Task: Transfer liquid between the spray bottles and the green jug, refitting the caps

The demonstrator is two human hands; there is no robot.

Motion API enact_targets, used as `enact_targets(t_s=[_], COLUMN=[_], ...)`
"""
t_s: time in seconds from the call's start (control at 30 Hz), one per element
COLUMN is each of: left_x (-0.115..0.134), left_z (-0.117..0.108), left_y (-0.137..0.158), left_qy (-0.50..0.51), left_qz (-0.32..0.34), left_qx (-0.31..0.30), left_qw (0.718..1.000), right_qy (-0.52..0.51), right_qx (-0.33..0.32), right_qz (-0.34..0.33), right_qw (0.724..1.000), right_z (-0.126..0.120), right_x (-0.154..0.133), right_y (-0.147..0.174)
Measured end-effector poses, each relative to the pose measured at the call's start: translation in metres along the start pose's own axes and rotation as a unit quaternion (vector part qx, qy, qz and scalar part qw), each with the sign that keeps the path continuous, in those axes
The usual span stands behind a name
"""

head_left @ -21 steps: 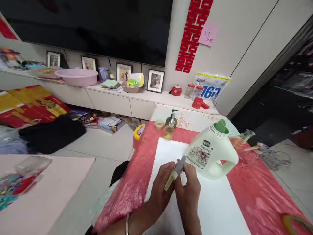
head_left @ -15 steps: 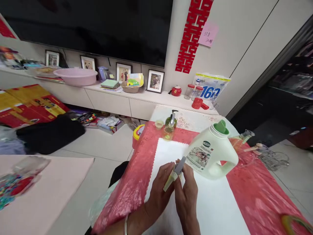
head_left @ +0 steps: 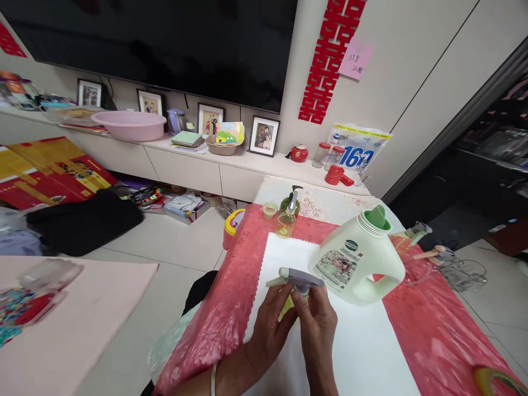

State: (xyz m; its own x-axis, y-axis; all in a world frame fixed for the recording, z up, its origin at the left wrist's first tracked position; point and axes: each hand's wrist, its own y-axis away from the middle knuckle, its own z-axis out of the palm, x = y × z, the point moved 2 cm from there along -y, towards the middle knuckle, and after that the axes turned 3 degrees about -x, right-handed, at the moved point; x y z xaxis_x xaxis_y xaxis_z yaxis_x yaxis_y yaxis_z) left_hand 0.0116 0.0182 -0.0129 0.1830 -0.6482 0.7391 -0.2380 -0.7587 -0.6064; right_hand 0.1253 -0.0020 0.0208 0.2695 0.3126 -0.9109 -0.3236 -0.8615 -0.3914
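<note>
Over the white mat (head_left: 355,335), my two hands hold a small spray bottle with a grey trigger head (head_left: 304,279). My left hand (head_left: 269,318) is closed around its yellowish body, which my fingers mostly hide. My right hand (head_left: 318,322) grips the neck and trigger head, thumb in front. The nozzle and pale trigger point left. Just beyond, to the right, stands a large pale green jug (head_left: 358,261) with its cap off and a green spout showing in the mouth. A second spray bottle (head_left: 286,223) with yellowish liquid stands at the mat's far edge.
Near that second bottle are a dark green pump bottle (head_left: 295,192) and a small cup-like cap (head_left: 269,209). Another clear spray bottle (head_left: 416,234) lies right of the jug. A tape roll (head_left: 495,379) is at the lower right of the red tablecloth (head_left: 445,341).
The spray bottle's head has turned in my hands, from pointing toward me to lying sideways with its nozzle to the left. The jug has not moved.
</note>
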Motion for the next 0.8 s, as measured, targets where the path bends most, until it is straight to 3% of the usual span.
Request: enact_targets(t_s=[0.13,0.37,0.57,0.7,0.8], left_x=[0.0003,0.0016,0.0029,0.0067,0.0094], left_z=[-0.0024,-0.0049,-0.0029,-0.0036,-0.0058], left_y=[-0.0012,0.0017,-0.0005,-0.0045,-0.0069], left_qy=[0.016,-0.005,0.015,0.042,0.05], left_qz=[-0.008,-0.047,-0.004,-0.003,-0.01], left_qx=[-0.014,-0.06,-0.007,-0.015,-0.018], left_qw=[1.0,0.997,1.0,0.999,0.999], right_qy=[0.041,0.079,0.053,0.05,0.071], right_qx=[0.018,-0.015,0.004,0.035,0.005], right_qz=[-0.028,-0.038,-0.035,-0.019,-0.032], right_qw=[0.999,0.996,0.998,0.998,0.997], right_z=[0.0021,-0.002,-0.0014,0.0011,0.0018], right_x=[-0.0058,-0.0015,-0.0009,0.0007,-0.0079], right_y=[0.0003,0.0088,0.0036,0.0025,0.0015])
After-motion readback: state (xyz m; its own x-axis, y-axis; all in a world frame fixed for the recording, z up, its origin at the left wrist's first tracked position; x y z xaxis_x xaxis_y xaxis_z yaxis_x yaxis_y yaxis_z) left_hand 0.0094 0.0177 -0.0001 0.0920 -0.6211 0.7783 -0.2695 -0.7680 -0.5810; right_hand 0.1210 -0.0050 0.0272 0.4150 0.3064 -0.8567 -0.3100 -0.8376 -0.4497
